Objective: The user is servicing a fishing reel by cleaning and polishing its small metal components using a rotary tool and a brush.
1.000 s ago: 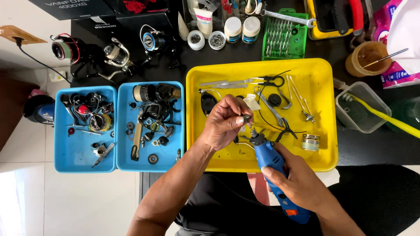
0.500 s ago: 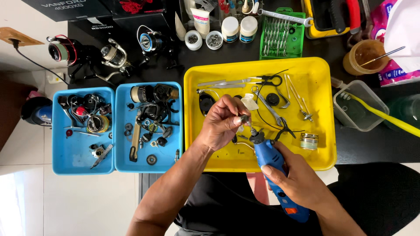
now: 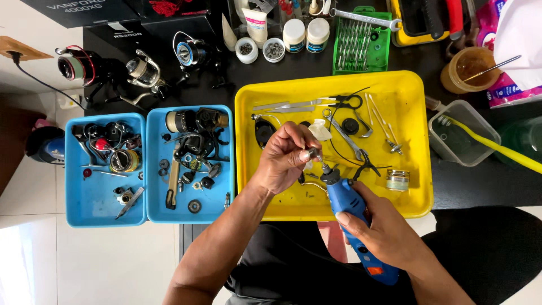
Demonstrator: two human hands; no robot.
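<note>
A blue plastic rotary tool (image 3: 355, 217) with a thin metal bit, clamped in the right hand (image 3: 384, 231), meets a small metal part (image 3: 312, 153) pinched in the left hand (image 3: 285, 158) (part mostly hidden), above the scuffed yellow plastic tray (image 3: 412, 101) on the black bench (image 3: 468, 186) beside two blue trays (image 3: 90, 203) of reel parts.

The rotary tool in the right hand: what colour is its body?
Blue rotary tool, seen in the head view.

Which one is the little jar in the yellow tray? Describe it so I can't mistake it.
Start at the yellow tray in the middle of the dark table. Go to its right side, just past the blue rotary tool in the right hand. The small glass jar stands there alone, squat and round with a metal lid, unlike the thin tools around it.
</note>
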